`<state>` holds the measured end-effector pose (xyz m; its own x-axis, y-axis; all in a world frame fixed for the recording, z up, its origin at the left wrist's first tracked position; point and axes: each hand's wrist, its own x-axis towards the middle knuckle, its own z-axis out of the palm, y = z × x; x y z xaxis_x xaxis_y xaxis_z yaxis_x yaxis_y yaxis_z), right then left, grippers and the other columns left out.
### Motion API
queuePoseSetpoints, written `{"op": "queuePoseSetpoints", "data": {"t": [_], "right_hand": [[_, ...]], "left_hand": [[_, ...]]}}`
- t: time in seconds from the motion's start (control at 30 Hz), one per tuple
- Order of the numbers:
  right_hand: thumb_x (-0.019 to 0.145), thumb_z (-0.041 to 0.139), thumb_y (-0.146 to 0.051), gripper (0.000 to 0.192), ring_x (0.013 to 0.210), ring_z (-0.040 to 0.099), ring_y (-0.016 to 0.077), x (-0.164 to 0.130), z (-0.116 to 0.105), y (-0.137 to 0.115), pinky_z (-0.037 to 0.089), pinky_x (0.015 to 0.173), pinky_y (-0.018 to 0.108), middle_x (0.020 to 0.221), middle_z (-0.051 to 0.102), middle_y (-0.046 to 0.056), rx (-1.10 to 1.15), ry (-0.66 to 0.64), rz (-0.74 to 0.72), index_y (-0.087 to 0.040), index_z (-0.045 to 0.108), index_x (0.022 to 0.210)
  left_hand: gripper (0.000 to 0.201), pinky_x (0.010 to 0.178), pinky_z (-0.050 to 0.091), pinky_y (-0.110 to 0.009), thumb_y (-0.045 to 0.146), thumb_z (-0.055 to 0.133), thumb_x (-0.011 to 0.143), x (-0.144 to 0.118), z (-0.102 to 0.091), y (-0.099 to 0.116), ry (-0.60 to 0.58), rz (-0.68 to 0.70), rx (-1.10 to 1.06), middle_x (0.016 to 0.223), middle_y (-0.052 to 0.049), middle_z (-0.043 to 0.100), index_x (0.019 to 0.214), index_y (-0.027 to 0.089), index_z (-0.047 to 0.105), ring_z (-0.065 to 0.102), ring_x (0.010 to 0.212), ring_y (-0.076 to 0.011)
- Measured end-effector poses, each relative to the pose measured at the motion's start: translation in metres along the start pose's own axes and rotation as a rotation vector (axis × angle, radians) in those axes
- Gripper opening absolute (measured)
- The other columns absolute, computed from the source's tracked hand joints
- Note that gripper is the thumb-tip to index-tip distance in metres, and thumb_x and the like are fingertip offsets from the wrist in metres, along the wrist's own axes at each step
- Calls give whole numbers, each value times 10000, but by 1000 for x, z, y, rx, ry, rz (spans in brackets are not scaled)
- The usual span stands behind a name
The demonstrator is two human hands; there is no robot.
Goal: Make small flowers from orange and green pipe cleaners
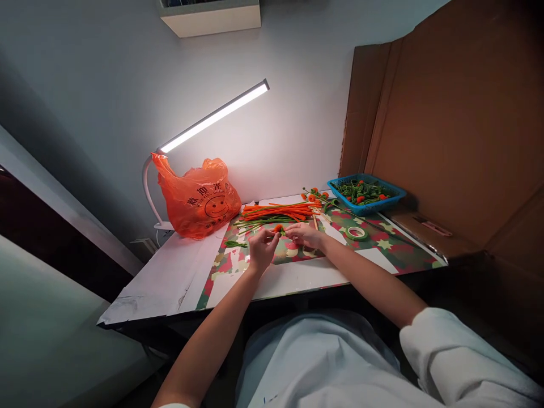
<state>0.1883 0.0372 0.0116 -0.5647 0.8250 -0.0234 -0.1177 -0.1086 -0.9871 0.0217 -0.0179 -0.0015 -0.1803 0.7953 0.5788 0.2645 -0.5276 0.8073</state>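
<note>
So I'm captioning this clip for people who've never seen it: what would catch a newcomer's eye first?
Probably the bright orange plastic bag at the back left of the table, lit by the glowing lamp bar above it. Next, both hands meeting mid-table, the left hand and right hand pinching a small orange piece, with orange and green stems just behind and a blue basket at the back right.

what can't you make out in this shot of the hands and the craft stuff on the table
Head view:
- Small orange piece: too small, partly behind left hand and right hand fingers.
- Blue basket contents: too small.
- Orange bag: contents hidden by plastic.
- Wall shelf: cut by top edge.
</note>
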Motion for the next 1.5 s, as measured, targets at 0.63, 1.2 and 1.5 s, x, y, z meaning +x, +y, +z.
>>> {"op": "queuePoseSetpoints", "data": {"t": [0.63,1.2,1.5], "right_hand": [[686,658,-492,337,580,474,124,0,16,16,344,561,263,595,573,3,-390,275,-369,-170,635,590],[782,619,-188,123,723,529,155,-6,18,9,407,680,293,690,577,15,-743,371,-737,-184,617,658],[713,622,-287,128,653,535,145,-3,21,10,395,613,278,662,593,11,-493,330,-486,-175,601,654]], "left_hand": [[445,703,579,-329,480,849,490,8,0,-13,-37,-403,-369,669,-30,683,628,145,591,673,644,-157],[457,679,539,-279,410,857,518,4,0,-4,-169,-517,-310,710,-14,666,766,153,571,663,712,-154],[400,580,519,-247,396,794,620,2,3,-8,-161,-201,-168,684,8,646,776,183,495,671,649,-158]]}}
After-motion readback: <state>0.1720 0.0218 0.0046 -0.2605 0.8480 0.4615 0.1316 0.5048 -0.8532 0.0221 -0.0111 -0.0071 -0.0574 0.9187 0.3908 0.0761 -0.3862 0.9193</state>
